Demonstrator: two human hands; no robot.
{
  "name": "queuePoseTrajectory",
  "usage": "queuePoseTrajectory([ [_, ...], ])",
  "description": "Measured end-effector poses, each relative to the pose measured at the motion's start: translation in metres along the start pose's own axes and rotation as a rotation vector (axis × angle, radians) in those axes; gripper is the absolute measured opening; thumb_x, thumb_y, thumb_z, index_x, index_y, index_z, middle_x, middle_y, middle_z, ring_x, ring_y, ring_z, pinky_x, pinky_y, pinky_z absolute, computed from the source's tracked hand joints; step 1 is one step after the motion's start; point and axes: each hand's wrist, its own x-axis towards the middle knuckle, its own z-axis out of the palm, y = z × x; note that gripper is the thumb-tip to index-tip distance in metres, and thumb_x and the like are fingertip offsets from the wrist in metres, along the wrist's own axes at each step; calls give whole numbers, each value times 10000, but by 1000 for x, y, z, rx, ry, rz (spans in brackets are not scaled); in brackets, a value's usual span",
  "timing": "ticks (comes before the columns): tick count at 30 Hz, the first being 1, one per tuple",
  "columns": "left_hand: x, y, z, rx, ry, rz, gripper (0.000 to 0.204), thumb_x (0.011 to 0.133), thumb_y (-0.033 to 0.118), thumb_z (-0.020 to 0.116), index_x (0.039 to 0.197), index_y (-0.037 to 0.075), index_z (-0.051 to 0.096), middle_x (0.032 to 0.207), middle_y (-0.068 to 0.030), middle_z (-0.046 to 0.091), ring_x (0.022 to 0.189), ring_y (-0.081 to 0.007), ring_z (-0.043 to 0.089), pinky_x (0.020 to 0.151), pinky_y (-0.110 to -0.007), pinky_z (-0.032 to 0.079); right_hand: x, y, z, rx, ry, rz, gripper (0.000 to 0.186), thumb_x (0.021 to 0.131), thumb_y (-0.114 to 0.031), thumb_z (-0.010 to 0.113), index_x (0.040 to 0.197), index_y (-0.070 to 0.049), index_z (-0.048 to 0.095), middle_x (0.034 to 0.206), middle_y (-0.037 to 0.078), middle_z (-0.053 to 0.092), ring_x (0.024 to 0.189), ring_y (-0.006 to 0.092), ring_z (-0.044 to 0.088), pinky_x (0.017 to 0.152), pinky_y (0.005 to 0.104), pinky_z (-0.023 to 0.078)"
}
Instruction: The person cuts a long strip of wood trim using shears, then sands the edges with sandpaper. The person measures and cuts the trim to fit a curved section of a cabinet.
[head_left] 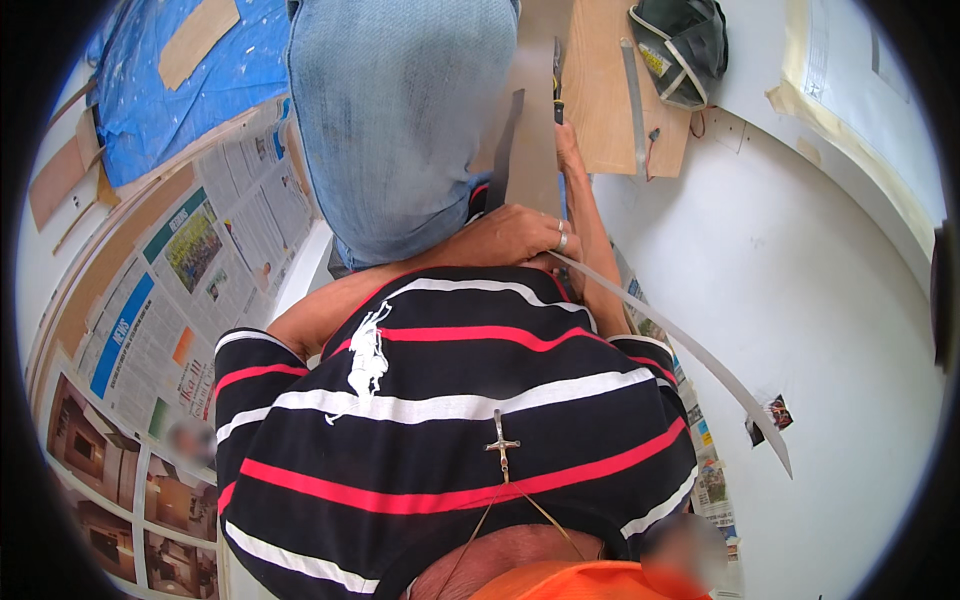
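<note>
Near the newspaper-covered surface, the person is sitting or crouching, with a blue-jeaned leg [400,130] rising in front of the chest. The left arm is crossing around the knee, probably because hugging the leg is steadying the left hand [525,235]. That hand's fingers are curling inward and seem to be pinching a long grey strip [692,346], though the fingertips are hiding. The strip is trailing from beside the rings [562,243] toward the lower right, thin and smooth, bowing gently and tapering to a point.

Beyond the hand, a darker strip [508,145] is leaning against a brown panel [537,150]; whether it is joining the grey one, I cannot tell. The right hand [568,145] is reaching past the panel's edge, close to a black-and-yellow tool [558,90]; I cannot tell whether its fingers are spreading or gripping.

On the right, a pale, grained wooden board [595,125] is bearing another flat strip [634,105] and a floppy dark bag [680,40], perhaps to keep them within reach. Left of the leg, creased newspaper [125,335] and a crinkled blue plastic sheet [145,115] are covering surfaces, likely for protection.
</note>
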Motion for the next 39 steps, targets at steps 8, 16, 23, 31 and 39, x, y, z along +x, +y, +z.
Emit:
queuePoseTrajectory([
  [8,0,-2,0,-13,11,20,216,799,104,691,1008,67,651,900,-108,654,837,-331,651,720,-414,518,20,6,-1,20,-37,111,420,905,-408,603,939,8,649,741,38,608,661,131,547,591,323,444],
  [16,3,-4,1,56,-31,-8,252,797,91,682,1049,89,662,918,-103,663,850,-325,646,737,-414,516,28,10,-3,45,-28,144,453,890,-439,629,964,9,644,747,28,592,652,130,532,559,318,414],
  [23,3,-4,2,24,-36,-13,260,798,92,682,1057,90,664,913,-106,665,855,-325,651,736,-412,519,20,-1,-1,60,-19,121,419,900,-396,636,976,16,645,766,38,604,666,135,553,565,310,431],
  [31,4,-1,3,19,-28,-8,207,809,89,669,1016,81,664,895,-109,662,826,-331,649,721,-409,516,22,6,3,85,8,63,376,895,-354,635,942,18,657,761,43,622,648,131,559,560,320,447],
  [39,7,0,3,26,-31,-33,167,823,85,659,989,80,658,854,-113,650,803,-330,640,694,-413,505,36,20,-2,75,-14,162,373,860,-348,639,919,20,663,733,44,620,630,131,563,550,327,453],
])
